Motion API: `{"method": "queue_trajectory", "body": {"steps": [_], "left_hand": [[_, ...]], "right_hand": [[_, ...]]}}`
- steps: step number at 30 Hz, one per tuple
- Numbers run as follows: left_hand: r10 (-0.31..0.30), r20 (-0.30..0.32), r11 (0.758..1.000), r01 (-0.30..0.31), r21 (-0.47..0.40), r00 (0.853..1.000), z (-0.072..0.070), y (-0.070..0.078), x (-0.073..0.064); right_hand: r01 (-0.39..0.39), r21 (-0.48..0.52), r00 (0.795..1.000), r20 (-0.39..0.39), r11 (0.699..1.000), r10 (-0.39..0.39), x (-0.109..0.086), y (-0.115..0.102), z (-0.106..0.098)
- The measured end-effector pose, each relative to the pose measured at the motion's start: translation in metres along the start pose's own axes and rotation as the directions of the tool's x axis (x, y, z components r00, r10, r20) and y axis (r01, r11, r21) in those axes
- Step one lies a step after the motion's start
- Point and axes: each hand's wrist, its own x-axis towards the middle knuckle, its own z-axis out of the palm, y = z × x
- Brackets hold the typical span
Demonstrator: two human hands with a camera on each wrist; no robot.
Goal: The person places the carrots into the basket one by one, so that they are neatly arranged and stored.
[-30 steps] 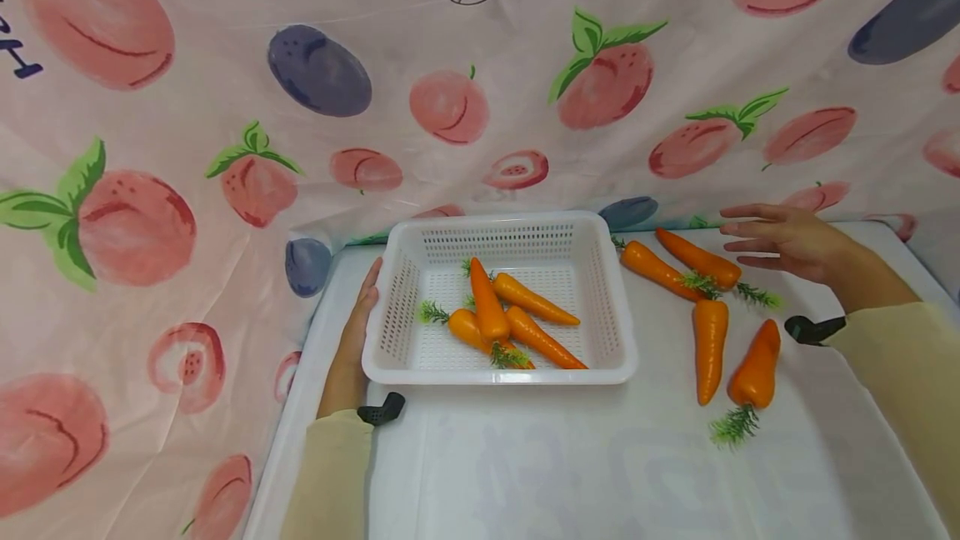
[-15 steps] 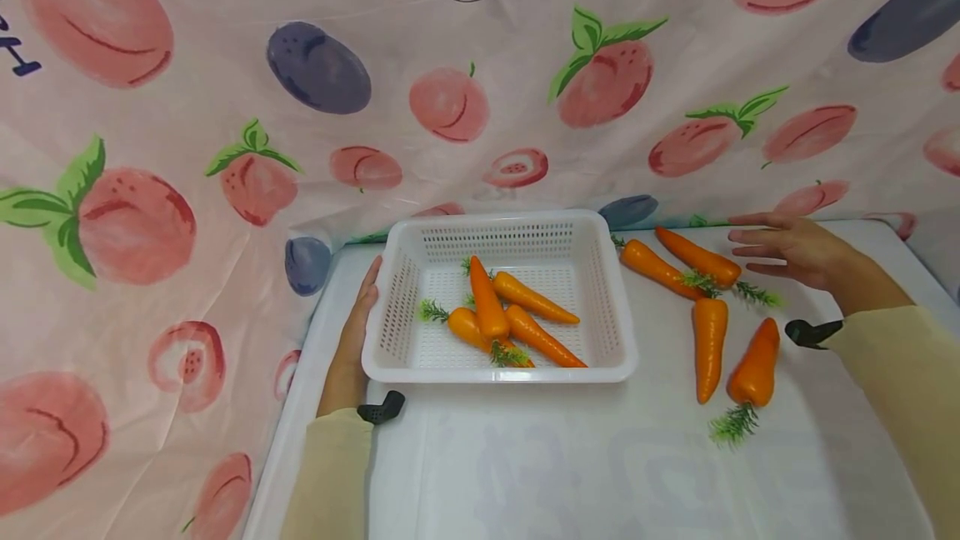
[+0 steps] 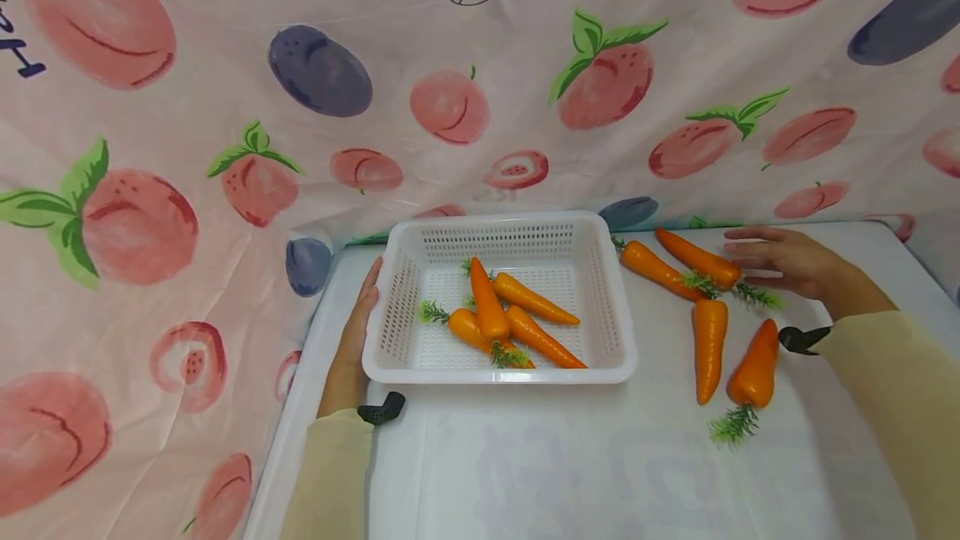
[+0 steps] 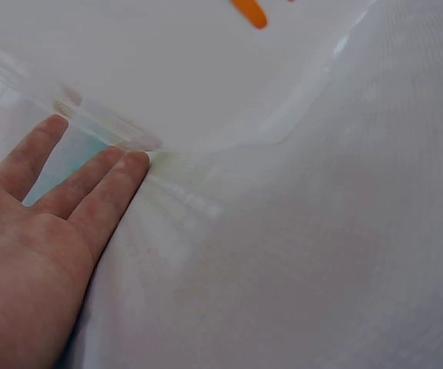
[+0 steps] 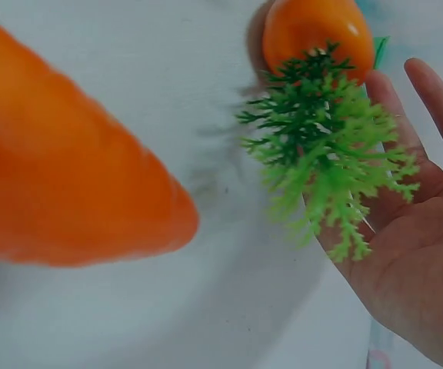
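Note:
My left hand (image 3: pixel 351 348) rests with straight fingers against the left wall of a white perforated plastic basket (image 3: pixel 498 376); the left wrist view has its fingertips right at the basket's side. Inside lie several orange toy carrots (image 3: pixel 489 298) with green plastic tops. At the right, my right hand (image 3: pixel 795 265) is beside the rearmost loose carrot (image 3: pixel 697 259), fingers extended near its leafy end. Seen from the right wrist, the spread fingers stand behind that carrot's green top (image 5: pixel 333 146). Another carrot (image 5: pixel 68 161) fills the left of that view, its tip toward the middle.
More loose carrots lie right of the basket: one slanted beside its rim (image 3: pixel 660 269), one pointing to the front (image 3: pixel 709 352), and one with its leaves forward (image 3: pixel 753 369). A fruit-print cloth (image 3: pixel 450 40) hangs behind the white table (image 3: pixel 525 457).
My right hand has lowered slightly toward the rearmost carrot's leafy end, its fingers drawing closer together. The left hand, basket and carrots stay where they were.

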Motion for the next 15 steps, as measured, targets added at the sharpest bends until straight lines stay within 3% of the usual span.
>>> {"method": "queue_trajectory", "body": {"steps": [15], "left_hand": [[0.010,0.018,1.000,-0.010,-0.030,1.000,-0.004,-0.005,0.004]], "right_hand": [[-0.016,-0.034,0.998,0.060,0.999,0.018,0.007,0.004,0.014]]}}
